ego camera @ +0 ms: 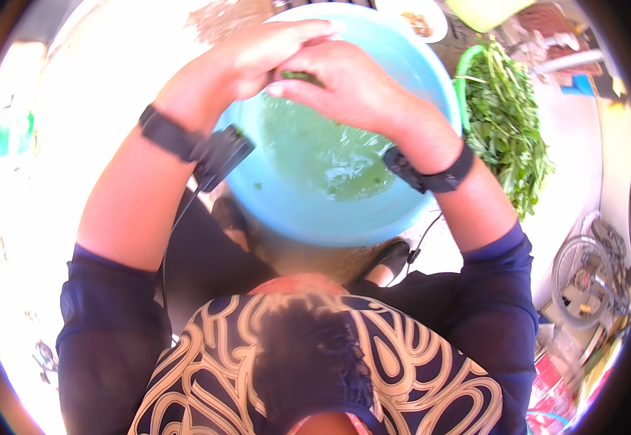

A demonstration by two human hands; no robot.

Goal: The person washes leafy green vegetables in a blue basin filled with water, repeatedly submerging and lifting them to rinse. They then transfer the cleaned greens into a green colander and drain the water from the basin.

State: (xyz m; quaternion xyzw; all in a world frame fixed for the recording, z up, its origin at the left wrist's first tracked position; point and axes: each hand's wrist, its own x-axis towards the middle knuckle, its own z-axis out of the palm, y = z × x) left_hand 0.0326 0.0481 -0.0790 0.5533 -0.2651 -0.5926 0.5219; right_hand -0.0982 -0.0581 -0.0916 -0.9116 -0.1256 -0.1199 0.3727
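A wide blue plastic basin (315, 223) holds greenish water (315, 147) with ripples and small green bits. Over its far left part, my right hand (332, 81) has its fingers curled round a small dark green clump of leaves (302, 77). Against it, from the left, rests my left hand (250, 57), its fingers stretched over the knuckles of the other; whether it also grips part of the clump cannot be told. Each wrist bears a black strap with a small device and a cable.
Right of the basin, a green basket (462, 81) is heaped with leafy greens (505, 125). A white bowl (429, 19) with brownish bits stands beyond the rim. A bicycle wheel (582, 283) lies farther right. My feet are close to the basin's near side.
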